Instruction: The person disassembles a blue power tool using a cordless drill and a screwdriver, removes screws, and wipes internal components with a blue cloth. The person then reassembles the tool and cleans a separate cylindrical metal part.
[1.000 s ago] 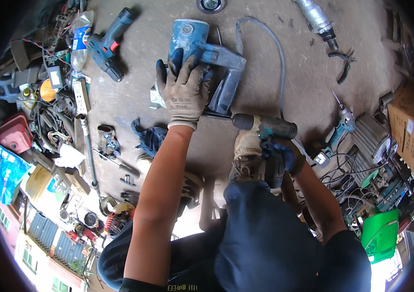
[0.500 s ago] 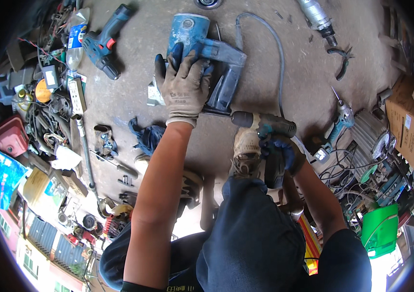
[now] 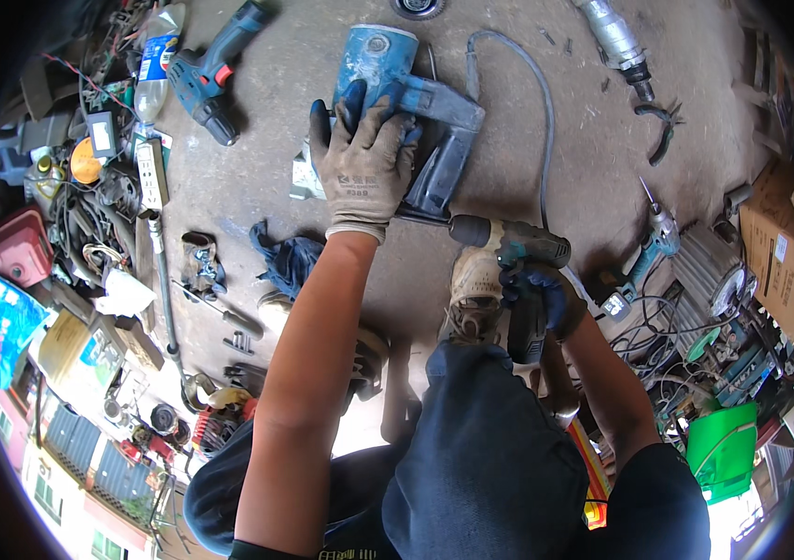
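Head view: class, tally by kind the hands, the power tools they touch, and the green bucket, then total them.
Left hand and right hand: 2
Blue power tool and drill: 2
Green bucket: 1
Total: 5

Okay, the big power tool (image 3: 425, 98) is blue with whitish scuffs and a darker blue-grey handle. The left glove (image 3: 362, 177) is dirty beige with blue fingertips, the right glove (image 3: 551, 291) dark blue. The drill (image 3: 528, 245) is mostly black with tan and teal bits. Bright green bucket (image 3: 724, 453), faded red tub (image 3: 19, 250), brown cardboard box (image 3: 780, 271), grey-brown floor (image 3: 621, 140).
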Tool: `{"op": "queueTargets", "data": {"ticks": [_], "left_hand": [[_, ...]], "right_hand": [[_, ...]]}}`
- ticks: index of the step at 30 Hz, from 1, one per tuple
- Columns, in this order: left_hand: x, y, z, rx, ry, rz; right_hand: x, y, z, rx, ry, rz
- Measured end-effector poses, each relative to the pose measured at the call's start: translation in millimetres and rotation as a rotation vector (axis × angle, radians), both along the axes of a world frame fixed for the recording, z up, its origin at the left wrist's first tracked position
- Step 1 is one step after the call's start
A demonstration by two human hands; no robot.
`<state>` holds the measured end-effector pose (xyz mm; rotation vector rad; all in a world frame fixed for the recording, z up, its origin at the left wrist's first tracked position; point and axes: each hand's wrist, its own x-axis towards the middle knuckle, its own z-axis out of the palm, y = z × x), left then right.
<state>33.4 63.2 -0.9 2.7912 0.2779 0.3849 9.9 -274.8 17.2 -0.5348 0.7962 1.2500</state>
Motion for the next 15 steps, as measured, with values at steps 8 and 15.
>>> {"op": "queueTargets", "data": {"ticks": [8,15], "left_hand": [[-1.0,-0.7,-1.7,-0.025,-0.015,0.007],[-1.2,-0.8,0.7,-0.026,0.031,0.013]], "right_hand": [[0.7,1.3,-1.1,0.053,-0.016,-0.012],[5.5,-1.1,-1.8,-0.013,0.013,0.009]]}}
